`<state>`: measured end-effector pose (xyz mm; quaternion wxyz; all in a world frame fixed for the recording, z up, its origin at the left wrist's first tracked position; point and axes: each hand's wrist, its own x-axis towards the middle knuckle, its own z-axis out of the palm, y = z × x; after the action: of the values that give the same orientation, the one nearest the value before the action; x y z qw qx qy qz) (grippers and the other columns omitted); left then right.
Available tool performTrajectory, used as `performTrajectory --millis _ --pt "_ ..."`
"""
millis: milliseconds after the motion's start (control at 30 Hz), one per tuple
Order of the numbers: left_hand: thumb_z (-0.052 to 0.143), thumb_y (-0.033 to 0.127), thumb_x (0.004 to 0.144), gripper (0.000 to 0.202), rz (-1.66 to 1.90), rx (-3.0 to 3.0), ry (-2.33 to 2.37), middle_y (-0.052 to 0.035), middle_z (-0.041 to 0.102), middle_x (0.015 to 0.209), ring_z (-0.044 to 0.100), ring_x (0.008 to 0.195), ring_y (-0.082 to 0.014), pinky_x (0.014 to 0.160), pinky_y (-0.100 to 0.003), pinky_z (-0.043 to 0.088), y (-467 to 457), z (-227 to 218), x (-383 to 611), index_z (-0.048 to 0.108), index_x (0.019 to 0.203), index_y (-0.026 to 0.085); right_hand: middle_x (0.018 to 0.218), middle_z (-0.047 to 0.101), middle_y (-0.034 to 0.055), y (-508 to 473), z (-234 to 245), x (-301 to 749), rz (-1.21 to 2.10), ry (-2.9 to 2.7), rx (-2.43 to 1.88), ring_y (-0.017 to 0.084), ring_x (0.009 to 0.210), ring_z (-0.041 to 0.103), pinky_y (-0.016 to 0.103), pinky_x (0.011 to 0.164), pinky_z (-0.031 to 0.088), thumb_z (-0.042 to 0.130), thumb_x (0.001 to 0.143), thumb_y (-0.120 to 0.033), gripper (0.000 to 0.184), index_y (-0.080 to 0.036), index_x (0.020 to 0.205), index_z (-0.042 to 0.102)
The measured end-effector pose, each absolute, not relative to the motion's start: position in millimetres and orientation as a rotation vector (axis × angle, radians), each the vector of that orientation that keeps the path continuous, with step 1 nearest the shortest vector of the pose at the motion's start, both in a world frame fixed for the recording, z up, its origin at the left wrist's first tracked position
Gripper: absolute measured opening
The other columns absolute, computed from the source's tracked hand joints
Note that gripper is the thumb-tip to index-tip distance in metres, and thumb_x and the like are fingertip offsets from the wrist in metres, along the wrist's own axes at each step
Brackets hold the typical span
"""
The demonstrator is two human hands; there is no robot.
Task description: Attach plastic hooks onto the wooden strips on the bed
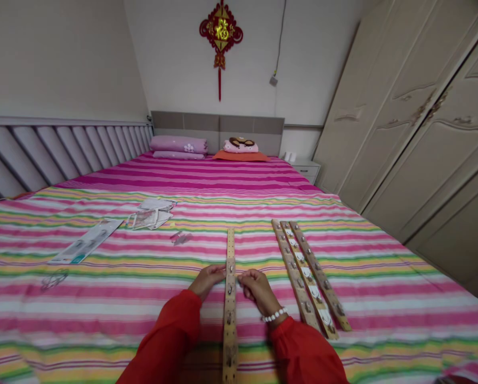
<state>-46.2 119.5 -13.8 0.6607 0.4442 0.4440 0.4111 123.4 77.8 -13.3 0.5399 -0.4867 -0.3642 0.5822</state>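
Observation:
A long, narrow wooden strip (pixel 229 304) with metal hooks lies lengthwise in front of me on the striped bed sheet. Its far end is bare wood with small holes. My left hand (pixel 207 281) grips the strip's left edge, fingers closed beside one of the hooks. Across from it, my right hand (pixel 258 290) is closed in a pinch at the right edge; what sits between those fingertips is too small to make out. To the right lie three similar strips: a left one (pixel 294 272), a middle one with white pieces (pixel 311 288), and a right one (pixel 322 280).
On the left are a flat clear package (pixel 87 242), a pile of white packets (pixel 151 213), small clear scraps (pixel 180 238) and a tangle of thin wire or cord (pixel 55 278). Folded bedding (pixel 178 145) lies by the headboard (pixel 218 124). A wardrobe (pixel 414 117) stands at right.

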Motion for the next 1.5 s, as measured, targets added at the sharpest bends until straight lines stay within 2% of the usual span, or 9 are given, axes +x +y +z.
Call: performTrajectory --millis 167,333,533,733,1033,1200,1333,1500 --pt "0.085 0.023 0.037 0.051 0.939 0.97 1.048 -0.0004 0.067 0.063 0.059 0.06 -0.0125 0.069 -0.027 0.046 120 -15 -47 0.073 0.085 0.012 0.034 0.049 -0.0067 81 -17 120 1.377 -0.916 -1.204 0.005 0.025 0.032 0.02 0.029 0.017 0.069 0.055 -0.029 0.022 -0.019 0.049 0.05" --pt "0.084 0.017 0.037 0.053 0.917 0.995 1.054 0.0014 0.063 0.062 0.057 0.059 -0.0107 0.065 -0.024 0.045 118 -13 -48 0.072 0.088 0.012 0.032 0.046 -0.0076 85 -21 119 1.374 -0.921 -1.204 0.004 0.025 0.029 0.02 0.03 0.016 0.068 0.055 -0.028 0.021 -0.019 0.048 0.05" --pt "0.084 0.018 0.037 0.06 0.893 1.045 1.074 0.0008 0.062 0.066 0.055 0.058 -0.0099 0.064 -0.025 0.045 122 -20 -49 0.07 0.095 0.01 0.031 0.042 -0.0089 89 -27 118 1.336 -0.954 -1.226 0.005 0.028 0.027 0.021 0.033 0.017 0.071 0.054 -0.032 0.025 -0.019 0.048 0.05" --pt "0.083 0.022 0.04 0.06 0.886 1.07 1.074 -0.0004 0.064 0.069 0.057 0.06 -0.0115 0.066 -0.027 0.046 123 -23 -50 0.069 0.098 0.011 0.031 0.039 -0.0088 91 -34 117 1.293 -0.999 -1.223 0.007 0.033 0.031 0.022 0.036 0.021 0.071 0.054 -0.035 0.027 -0.019 0.047 0.051" --pt "0.084 0.02 0.034 0.051 0.973 1.043 1.171 0.0054 0.055 0.055 0.05 0.053 -0.0088 0.057 -0.024 0.041 121 -18 -37 0.069 0.082 0.01 0.033 0.04 -0.0087 90 -30 115 1.282 -0.996 -1.208 0.005 0.034 0.026 0.022 0.037 0.017 0.066 0.054 -0.029 0.02 -0.019 0.047 0.05" --pt "0.084 0.014 0.033 0.046 0.975 1.067 1.282 0.0095 0.048 0.046 0.047 0.047 -0.0078 0.05 -0.022 0.038 123 -15 -28 0.063 0.074 0.012 0.035 0.041 -0.009 90 -32 116 1.265 -1.005 -1.233 0.005 0.035 0.027 0.021 0.038 0.018 0.067 0.054 -0.029 0.021 -0.019 0.048 0.05" --pt "0.083 0.009 0.035 0.045 0.958 1.07 1.31 0.0103 0.048 0.044 0.05 0.047 -0.0087 0.05 -0.021 0.04 124 -15 -27 0.058 0.071 0.015 0.033 0.039 -0.0095 92 -35 117 1.304 -0.989 -1.27 0.006 0.033 0.03 0.022 0.037 0.02 0.069 0.056 -0.03 0.023 -0.019 0.049 0.05" --pt "0.08 0.009 0.037 0.04 0.925 1.058 1.245 0.0094 0.051 0.044 0.048 0.044 -0.0076 0.05 -0.022 0.04 131 -21 -33 0.061 0.072 0.014 0.029 0.039 -0.0103 93 -33 116 1.342 -0.969 -1.298 0.005 0.029 0.028 0.021 0.035 0.018 0.067 0.055 -0.027 0.02 -0.02 0.049 0.049"
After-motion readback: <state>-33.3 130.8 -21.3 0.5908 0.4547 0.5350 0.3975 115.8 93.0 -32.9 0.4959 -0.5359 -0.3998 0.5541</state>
